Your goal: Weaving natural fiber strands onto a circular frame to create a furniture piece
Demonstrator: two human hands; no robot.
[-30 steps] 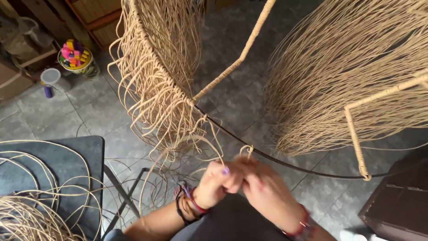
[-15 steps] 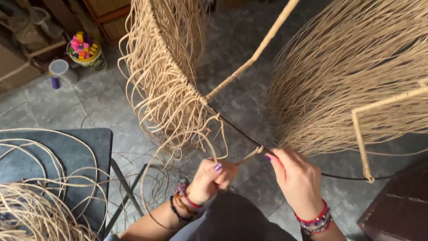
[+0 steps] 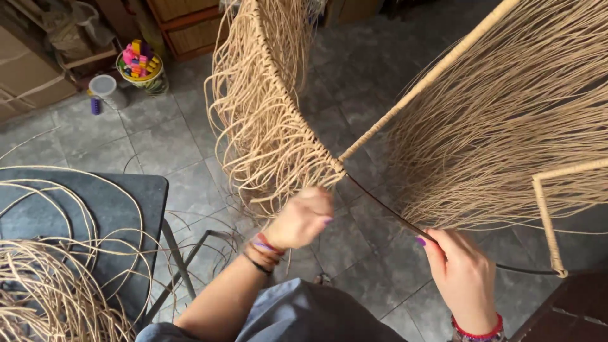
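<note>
Closed into a loose fist, the left hand sits just under the spot where the wrapped rim meets the bare dark rod; it seems to pinch a cane strand, but the strand itself is too thin and hidden by the fingers to be sure. Beside it, the right hand curls around the dark rod, thumb and forefinger closed on it, the rest of the fingers turned away from view.

Above both hands rises the big woven frame, its top and right side cut off by the picture edge. Loose cane strands fan across it above the right hand, and a curled bunch of loops hangs just above the left hand.

Well to the left of the left hand stands a dark stool, partly covered by a coil of spare cane that runs out of view at the corner. A square wrapped bracket lies just right of the right hand. Far up and left, on the tiled floor, sits a small tub of bright clips, its contents hard to make out.
</note>
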